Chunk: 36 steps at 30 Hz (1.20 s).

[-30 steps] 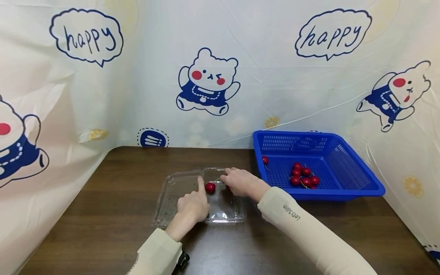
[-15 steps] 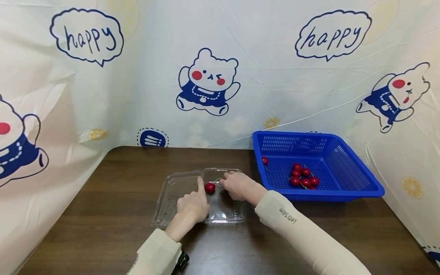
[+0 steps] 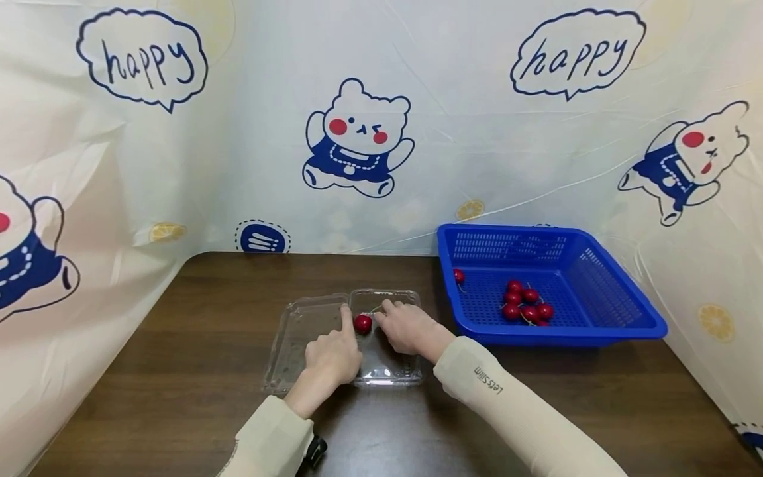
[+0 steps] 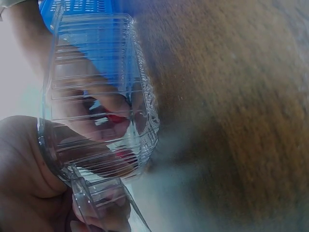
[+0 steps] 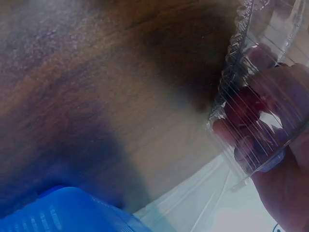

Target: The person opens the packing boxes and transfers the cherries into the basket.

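A clear plastic clamshell box lies unfolded on the table, its lid on the left. My left hand grips the box at the fold between lid and base, index finger stretched along it. One red cherry with a green stem sits in the base beside that finger. My right hand reaches into the base, just right of this cherry. Through the ribbed wall in the right wrist view, its fingers hold another cherry low in the box. The head view hides that held cherry behind the hand.
A blue plastic basket stands at the right, close behind my right forearm. Several cherries are grouped in it, and a lone cherry lies by its left wall. A printed curtain hangs behind the brown table.
My right hand has shifted slightly left and nearer to the visible cherry inside the box. The left hand keeps its place on the fold. The camera view has tilted a little.
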Each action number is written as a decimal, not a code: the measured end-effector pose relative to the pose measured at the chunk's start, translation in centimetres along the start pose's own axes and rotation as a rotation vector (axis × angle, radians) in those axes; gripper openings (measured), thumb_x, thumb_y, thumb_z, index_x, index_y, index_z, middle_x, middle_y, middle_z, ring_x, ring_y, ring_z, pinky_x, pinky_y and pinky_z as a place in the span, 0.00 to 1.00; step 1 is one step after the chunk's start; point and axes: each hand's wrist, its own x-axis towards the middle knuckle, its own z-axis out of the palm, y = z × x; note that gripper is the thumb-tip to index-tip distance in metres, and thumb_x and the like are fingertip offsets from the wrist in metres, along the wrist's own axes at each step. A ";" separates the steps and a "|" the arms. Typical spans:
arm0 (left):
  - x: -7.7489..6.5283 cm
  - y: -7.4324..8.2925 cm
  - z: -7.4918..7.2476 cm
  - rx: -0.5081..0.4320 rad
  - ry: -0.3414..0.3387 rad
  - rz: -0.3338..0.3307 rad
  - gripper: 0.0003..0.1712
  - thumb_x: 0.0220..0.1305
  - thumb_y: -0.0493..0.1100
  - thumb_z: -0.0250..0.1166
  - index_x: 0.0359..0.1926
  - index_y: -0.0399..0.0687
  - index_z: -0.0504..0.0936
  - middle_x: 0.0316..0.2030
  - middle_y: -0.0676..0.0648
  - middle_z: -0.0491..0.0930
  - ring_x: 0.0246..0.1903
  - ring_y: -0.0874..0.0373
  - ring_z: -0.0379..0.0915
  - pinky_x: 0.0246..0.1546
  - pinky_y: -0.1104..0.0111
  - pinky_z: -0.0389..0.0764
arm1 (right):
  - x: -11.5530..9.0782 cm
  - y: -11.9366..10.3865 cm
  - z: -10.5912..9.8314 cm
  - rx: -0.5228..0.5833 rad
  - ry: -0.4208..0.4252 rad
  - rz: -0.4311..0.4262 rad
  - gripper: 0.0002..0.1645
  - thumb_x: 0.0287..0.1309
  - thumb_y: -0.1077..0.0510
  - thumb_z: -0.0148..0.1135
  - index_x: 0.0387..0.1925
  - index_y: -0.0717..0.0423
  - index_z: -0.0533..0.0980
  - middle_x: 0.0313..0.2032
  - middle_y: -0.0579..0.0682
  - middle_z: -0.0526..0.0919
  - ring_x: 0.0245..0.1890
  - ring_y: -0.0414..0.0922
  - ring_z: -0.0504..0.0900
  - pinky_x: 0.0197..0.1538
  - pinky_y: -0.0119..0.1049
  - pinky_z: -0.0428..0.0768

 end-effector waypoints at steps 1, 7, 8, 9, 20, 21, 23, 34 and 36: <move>0.0 0.0 0.0 0.001 -0.001 -0.001 0.49 0.58 0.43 0.58 0.75 0.36 0.44 0.17 0.40 0.79 0.15 0.49 0.71 0.17 0.57 0.72 | 0.0 0.0 0.0 0.007 -0.001 0.003 0.21 0.61 0.56 0.58 0.57 0.53 0.74 0.50 0.56 0.78 0.45 0.50 0.80 0.51 0.44 0.83; -0.1 -0.1 0.0 -0.004 -0.001 0.005 0.49 0.58 0.42 0.58 0.75 0.36 0.43 0.17 0.41 0.78 0.15 0.50 0.71 0.17 0.58 0.71 | 0.2 0.1 0.1 0.051 -0.005 0.024 0.19 0.63 0.52 0.57 0.55 0.49 0.74 0.50 0.56 0.78 0.48 0.51 0.79 0.54 0.46 0.81; -0.1 -0.1 0.0 -0.006 0.001 0.008 0.49 0.58 0.42 0.57 0.75 0.36 0.43 0.16 0.41 0.77 0.15 0.50 0.70 0.17 0.58 0.71 | 0.3 0.1 0.1 0.060 -0.004 0.026 0.19 0.64 0.51 0.57 0.55 0.50 0.74 0.50 0.56 0.79 0.48 0.51 0.79 0.54 0.46 0.81; -0.1 -0.2 0.0 -0.007 0.002 0.010 0.49 0.58 0.42 0.57 0.75 0.36 0.43 0.16 0.42 0.77 0.14 0.50 0.70 0.16 0.59 0.70 | 0.3 0.0 0.1 0.067 -0.001 0.028 0.19 0.64 0.51 0.56 0.55 0.50 0.74 0.49 0.56 0.79 0.47 0.51 0.79 0.54 0.45 0.81; -0.1 -0.3 0.0 -0.009 0.007 0.012 0.49 0.58 0.42 0.58 0.74 0.35 0.43 0.14 0.43 0.75 0.14 0.51 0.69 0.15 0.60 0.68 | 0.5 -0.1 -0.4 0.122 -0.074 0.037 0.27 0.58 0.49 0.60 0.53 0.63 0.73 0.47 0.59 0.76 0.45 0.52 0.78 0.54 0.44 0.81; 0.0 -0.3 0.0 -0.009 0.007 0.011 0.49 0.58 0.42 0.58 0.74 0.35 0.43 0.14 0.43 0.75 0.14 0.51 0.69 0.16 0.59 0.69 | 0.6 -0.2 -0.5 0.126 -0.097 0.042 0.27 0.56 0.51 0.61 0.54 0.63 0.72 0.48 0.59 0.76 0.46 0.52 0.78 0.55 0.45 0.80; 0.0 -0.3 0.0 -0.010 0.005 0.009 0.49 0.58 0.42 0.58 0.75 0.35 0.43 0.14 0.43 0.75 0.14 0.51 0.69 0.16 0.59 0.69 | 0.6 -0.2 -0.7 0.130 -0.131 0.050 0.27 0.53 0.54 0.62 0.54 0.62 0.71 0.49 0.58 0.75 0.47 0.52 0.77 0.55 0.45 0.80; 0.0 -0.2 0.0 -0.005 0.003 0.012 0.48 0.58 0.42 0.57 0.75 0.35 0.44 0.16 0.42 0.77 0.15 0.50 0.70 0.17 0.58 0.71 | 0.6 -0.2 0.1 0.085 -0.051 0.019 0.25 0.53 0.56 0.62 0.53 0.58 0.72 0.46 0.57 0.77 0.44 0.51 0.78 0.52 0.44 0.82; 0.0 -0.2 0.0 -0.006 0.002 0.015 0.48 0.58 0.42 0.57 0.74 0.35 0.44 0.16 0.41 0.77 0.15 0.50 0.71 0.17 0.57 0.71 | 0.6 -0.1 0.1 0.089 -0.048 0.014 0.25 0.53 0.56 0.62 0.54 0.58 0.73 0.47 0.57 0.78 0.45 0.51 0.78 0.53 0.44 0.82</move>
